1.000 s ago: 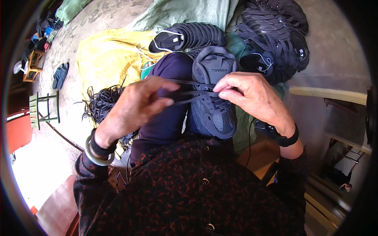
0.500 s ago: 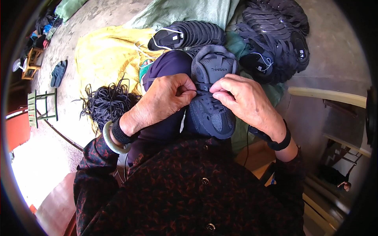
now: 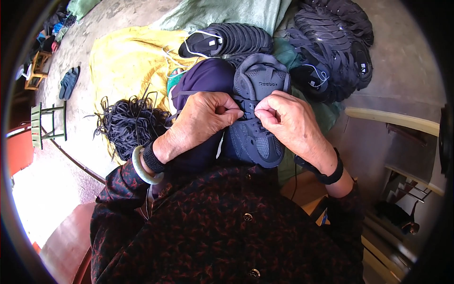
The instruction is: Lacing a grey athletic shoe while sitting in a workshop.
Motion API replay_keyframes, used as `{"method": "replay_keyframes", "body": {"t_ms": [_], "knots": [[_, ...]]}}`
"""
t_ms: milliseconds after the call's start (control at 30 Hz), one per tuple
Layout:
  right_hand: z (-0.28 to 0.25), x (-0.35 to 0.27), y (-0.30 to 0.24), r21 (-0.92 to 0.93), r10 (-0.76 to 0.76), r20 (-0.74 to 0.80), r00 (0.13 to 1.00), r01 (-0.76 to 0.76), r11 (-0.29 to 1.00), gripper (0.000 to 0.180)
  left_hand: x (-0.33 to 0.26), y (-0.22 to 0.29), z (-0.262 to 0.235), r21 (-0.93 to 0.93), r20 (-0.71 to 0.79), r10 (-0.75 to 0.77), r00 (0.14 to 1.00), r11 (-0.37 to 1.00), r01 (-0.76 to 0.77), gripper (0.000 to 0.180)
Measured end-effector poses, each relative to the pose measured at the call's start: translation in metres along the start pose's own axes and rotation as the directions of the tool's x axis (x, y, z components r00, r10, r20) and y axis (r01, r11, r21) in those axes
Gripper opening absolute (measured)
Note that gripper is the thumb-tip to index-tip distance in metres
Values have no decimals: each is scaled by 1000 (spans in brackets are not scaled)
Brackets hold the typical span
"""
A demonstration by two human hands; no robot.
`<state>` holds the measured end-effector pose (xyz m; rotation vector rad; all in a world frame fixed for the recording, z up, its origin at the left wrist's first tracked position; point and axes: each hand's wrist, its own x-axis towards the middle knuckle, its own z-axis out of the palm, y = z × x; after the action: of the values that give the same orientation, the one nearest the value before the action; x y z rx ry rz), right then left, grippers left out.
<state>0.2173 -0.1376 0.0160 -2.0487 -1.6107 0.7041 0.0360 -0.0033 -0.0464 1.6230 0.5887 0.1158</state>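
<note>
Both hands met over a dark grey shoe on the lap

The left hand [image 3: 203, 118] and right hand [image 3: 286, 120] were curled shut, fingertips pinching the black lace at the shoe [image 3: 257, 118] directly beneath them; a pile of black laces [image 3: 125, 125] lay left of the left hand

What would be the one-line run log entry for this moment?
left hand: pinching lace | right hand: pinching lace | dark grey sneaker: on lap | pile of black laces: on person's left

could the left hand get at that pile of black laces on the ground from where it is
Probably yes: the pile of black laces lies just left of the left hand, nothing between them, though that hand is busy at the dark shoe.
</note>
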Motion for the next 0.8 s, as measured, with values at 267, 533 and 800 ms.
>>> {"method": "replay_keyframes", "body": {"t_ms": [267, 533, 800], "knots": [[17, -3, 4, 143, 54, -96, 994, -40, 989, 8, -3, 6, 11, 122, -103, 161, 982, 981, -148, 12], [22, -2, 7, 184, 11, -147, 989, 16, 983, 8, 6, 3, 23, 82, -112, 226, 968, 973, -218, 16], [18, -2, 4, 88, -43, -93, 995, 51, 995, 9, 2, 9, 10, 212, -27, 192, 981, 960, -182, 16]]}}
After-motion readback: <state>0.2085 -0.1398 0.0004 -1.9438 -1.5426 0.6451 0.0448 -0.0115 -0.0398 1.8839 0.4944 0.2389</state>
